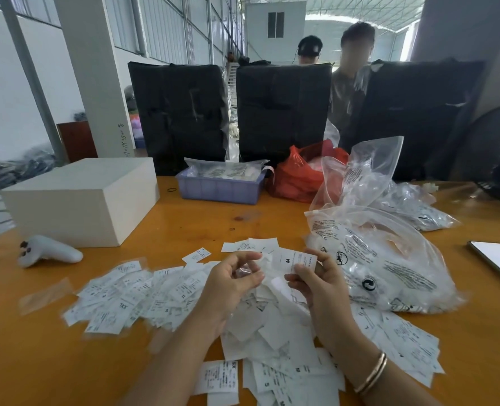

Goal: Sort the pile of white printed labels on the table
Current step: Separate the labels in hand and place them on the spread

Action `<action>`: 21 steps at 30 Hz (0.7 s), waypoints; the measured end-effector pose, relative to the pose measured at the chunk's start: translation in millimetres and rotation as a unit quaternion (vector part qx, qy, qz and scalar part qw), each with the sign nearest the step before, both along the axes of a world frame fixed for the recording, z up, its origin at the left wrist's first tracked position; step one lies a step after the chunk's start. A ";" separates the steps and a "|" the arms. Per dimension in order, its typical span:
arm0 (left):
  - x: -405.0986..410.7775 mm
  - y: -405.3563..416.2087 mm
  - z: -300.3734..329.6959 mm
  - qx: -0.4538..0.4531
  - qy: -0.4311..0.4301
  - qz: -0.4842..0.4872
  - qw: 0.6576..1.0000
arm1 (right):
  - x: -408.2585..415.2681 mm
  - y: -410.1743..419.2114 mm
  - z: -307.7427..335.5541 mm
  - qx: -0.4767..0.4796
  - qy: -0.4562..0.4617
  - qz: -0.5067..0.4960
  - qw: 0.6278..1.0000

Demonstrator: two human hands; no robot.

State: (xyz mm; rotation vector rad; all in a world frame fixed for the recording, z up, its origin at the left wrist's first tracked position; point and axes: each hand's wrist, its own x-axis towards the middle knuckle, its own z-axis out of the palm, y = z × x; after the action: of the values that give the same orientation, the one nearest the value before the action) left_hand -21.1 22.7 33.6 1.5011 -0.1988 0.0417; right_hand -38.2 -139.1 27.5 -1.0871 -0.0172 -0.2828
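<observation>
A loose pile of white printed labels (pixel 275 332) covers the orange table (pixel 184 224) in front of me, spreading left (pixel 131 297) and right (pixel 401 338). My right hand (pixel 319 285) pinches a white label marked "M" (pixel 294 259) and holds it above the pile. My left hand (pixel 234 279) is raised beside it, its fingers curled round a crumpled clear and white piece (pixel 250 271). Both hands hover over the middle of the pile.
A white box (pixel 81 200) and a white controller (pixel 49 252) lie at the left. A purple tray (pixel 222 187), a red bag (pixel 298 174) and clear printed plastic bags (pixel 386 259) stand behind and right. A phone (pixel 497 260) lies at the right edge. Two people stand behind black bundles (pixel 283 112).
</observation>
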 end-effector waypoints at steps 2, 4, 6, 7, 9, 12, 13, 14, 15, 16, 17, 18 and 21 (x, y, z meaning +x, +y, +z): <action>0.1 -0.2 -0.3 -0.001 -0.001 0.003 1.000 | 0.1 -0.1 -1.0 0.002 -0.004 0.003 1.000; 0.5 -0.5 -0.6 0.000 -0.002 0.005 1.000 | 0.3 -0.1 -1.9 0.000 -0.007 0.003 1.000; 0.8 -0.5 -0.9 0.002 -0.003 0.005 1.000 | 0.3 0.1 -2.6 -0.003 -0.009 0.002 1.000; 1.0 -0.4 -1.1 0.002 -0.003 0.005 1.000 | 0.4 0.3 -3.1 -0.004 -0.010 0.000 1.000; 1.4 -0.6 -1.4 0.005 -0.006 0.002 1.000 | 0.7 0.2 -4.2 -0.008 -0.009 -0.001 1.000; 2.4 -0.6 -2.4 0.013 -0.007 0.004 1.000 | 1.4 -0.2 -6.0 -0.009 -0.008 -0.004 1.000; 2.7 -0.5 -2.7 0.016 -0.007 0.006 1.000 | 1.6 -0.2 -6.4 -0.011 -0.008 -0.005 1.000; 3.1 -0.3 -3.2 0.018 -0.006 0.008 1.000 | 1.7 0.1 -6.7 -0.019 -0.008 -0.004 1.000; 3.3 -0.2 -3.6 0.018 -0.005 0.010 1.000 | 1.7 0.8 -6.9 -0.029 -0.009 -0.001 1.000; 3.4 -0.1 -4.0 0.017 -0.003 0.012 1.000 | 1.7 1.6 -7.1 -0.039 -0.010 0.003 0.999; 3.4 -0.1 -4.2 0.016 -0.001 0.013 1.000 | 1.7 2.4 -7.4 -0.049 -0.009 0.006 0.999; 3.5 -0.1 -4.4 0.014 0.000 0.015 1.000 | 1.8 3.0 -7.8 -0.058 -0.006 0.007 0.998; 3.9 -0.2 -5.1 0.012 0.008 0.016 1.000 | 2.1 3.4 -8.6 -0.069 0.003 0.009 0.998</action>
State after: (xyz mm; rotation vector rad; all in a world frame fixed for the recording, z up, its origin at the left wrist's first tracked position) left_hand -17.2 22.5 28.5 1.5284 -0.1628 0.0538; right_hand -36.1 -135.7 18.9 -1.2234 -0.0424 -0.2643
